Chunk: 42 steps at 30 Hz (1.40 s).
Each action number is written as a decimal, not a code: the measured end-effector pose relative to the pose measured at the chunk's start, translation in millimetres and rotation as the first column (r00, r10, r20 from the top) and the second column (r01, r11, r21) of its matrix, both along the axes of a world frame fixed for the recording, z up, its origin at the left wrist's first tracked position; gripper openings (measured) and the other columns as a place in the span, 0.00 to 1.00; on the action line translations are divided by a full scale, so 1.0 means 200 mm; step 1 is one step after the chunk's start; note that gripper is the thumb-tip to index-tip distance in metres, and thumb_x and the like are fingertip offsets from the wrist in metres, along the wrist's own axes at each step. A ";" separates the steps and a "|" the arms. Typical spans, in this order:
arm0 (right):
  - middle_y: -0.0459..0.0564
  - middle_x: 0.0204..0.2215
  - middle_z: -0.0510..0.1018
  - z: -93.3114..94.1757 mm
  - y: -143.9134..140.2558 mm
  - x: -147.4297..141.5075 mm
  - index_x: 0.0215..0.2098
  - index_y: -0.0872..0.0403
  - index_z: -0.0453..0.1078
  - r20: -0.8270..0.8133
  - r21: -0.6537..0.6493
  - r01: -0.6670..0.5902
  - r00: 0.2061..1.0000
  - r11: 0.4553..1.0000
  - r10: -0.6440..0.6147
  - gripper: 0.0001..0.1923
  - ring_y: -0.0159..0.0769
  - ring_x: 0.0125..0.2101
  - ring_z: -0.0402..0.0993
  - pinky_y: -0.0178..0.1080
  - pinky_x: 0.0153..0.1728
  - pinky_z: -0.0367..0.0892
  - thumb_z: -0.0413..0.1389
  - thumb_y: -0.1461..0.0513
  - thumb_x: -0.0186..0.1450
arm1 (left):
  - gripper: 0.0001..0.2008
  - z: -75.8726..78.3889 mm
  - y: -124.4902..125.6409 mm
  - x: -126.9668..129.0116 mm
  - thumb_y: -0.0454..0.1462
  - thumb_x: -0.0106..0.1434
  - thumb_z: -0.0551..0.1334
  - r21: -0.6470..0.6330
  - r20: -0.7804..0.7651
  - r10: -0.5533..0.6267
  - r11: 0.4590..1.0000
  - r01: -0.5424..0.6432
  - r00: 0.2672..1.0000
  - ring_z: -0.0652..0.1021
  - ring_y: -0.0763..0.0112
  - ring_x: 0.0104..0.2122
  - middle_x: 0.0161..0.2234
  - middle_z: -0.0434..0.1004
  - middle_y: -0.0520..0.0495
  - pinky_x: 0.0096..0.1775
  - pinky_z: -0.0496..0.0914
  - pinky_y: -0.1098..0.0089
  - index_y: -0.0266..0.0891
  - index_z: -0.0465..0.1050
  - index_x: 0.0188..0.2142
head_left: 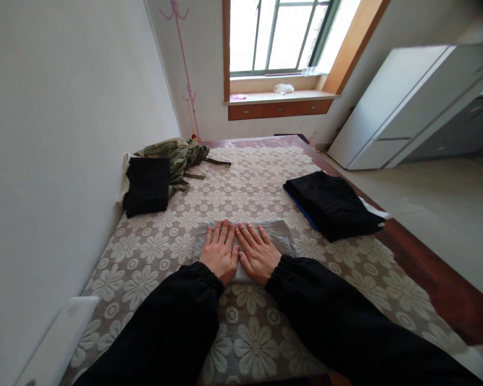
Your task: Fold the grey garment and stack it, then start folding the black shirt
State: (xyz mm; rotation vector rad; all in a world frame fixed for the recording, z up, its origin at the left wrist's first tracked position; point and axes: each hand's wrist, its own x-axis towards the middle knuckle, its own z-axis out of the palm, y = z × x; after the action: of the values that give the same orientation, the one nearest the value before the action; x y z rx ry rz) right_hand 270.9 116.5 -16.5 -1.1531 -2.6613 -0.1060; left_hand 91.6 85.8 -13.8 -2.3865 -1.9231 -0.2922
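Resting flat on a folded light-grey fabric rectangle (284, 236), the left hand (221, 251) and right hand (259, 253) lie equally near it, each grip opened out and clasping nothing, the cloth directly beneath, long axis running left-right, on the beige, floral-draped bench (247, 179).

Daylight is admitted through the window (287, 32), which is blown out to white; the rest is left dim. The white cabinet (390, 102) is slanted by lens distortion; the upper-right corner is darkened, blurred.
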 end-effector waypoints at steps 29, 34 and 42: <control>0.63 0.68 0.69 -0.02 0.29 0.37 0.74 0.58 0.59 -0.031 -0.182 0.363 0.927 0.914 -0.375 0.43 0.57 0.67 0.63 0.54 0.66 0.59 0.52 0.40 0.71 | 0.20 0.11 0.06 -0.45 0.51 0.62 0.64 -0.293 0.718 0.335 0.941 -0.172 0.611 0.82 0.47 0.50 0.47 0.82 0.36 0.54 0.75 0.49 0.42 0.68 0.46; 0.63 0.67 0.70 0.02 0.28 0.35 0.72 0.57 0.62 -0.043 -0.212 0.355 0.928 0.911 -0.371 0.40 0.58 0.66 0.62 0.55 0.65 0.59 0.54 0.42 0.71 | 0.30 0.11 0.07 -0.45 0.54 0.63 0.64 -0.418 0.816 0.402 0.907 -0.057 0.416 0.85 0.55 0.37 0.39 0.84 0.41 0.39 0.77 0.59 0.40 0.59 0.55; 0.64 0.65 0.71 0.07 0.27 0.33 0.70 0.59 0.65 -0.056 -0.285 0.338 0.928 0.897 -0.367 0.39 0.57 0.66 0.63 0.54 0.65 0.60 0.57 0.43 0.71 | 0.44 0.13 0.05 -0.42 0.52 0.54 0.75 -0.433 0.875 0.427 0.901 -0.027 0.227 0.85 0.50 0.42 0.38 0.85 0.45 0.46 0.78 0.57 0.40 0.61 0.63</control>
State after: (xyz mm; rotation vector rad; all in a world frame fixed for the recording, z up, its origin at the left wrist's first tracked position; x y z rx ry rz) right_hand 337.1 170.6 -2.0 -1.6708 -2.3938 0.2608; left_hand 7.0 95.2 13.0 -2.0864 -2.9202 -2.0118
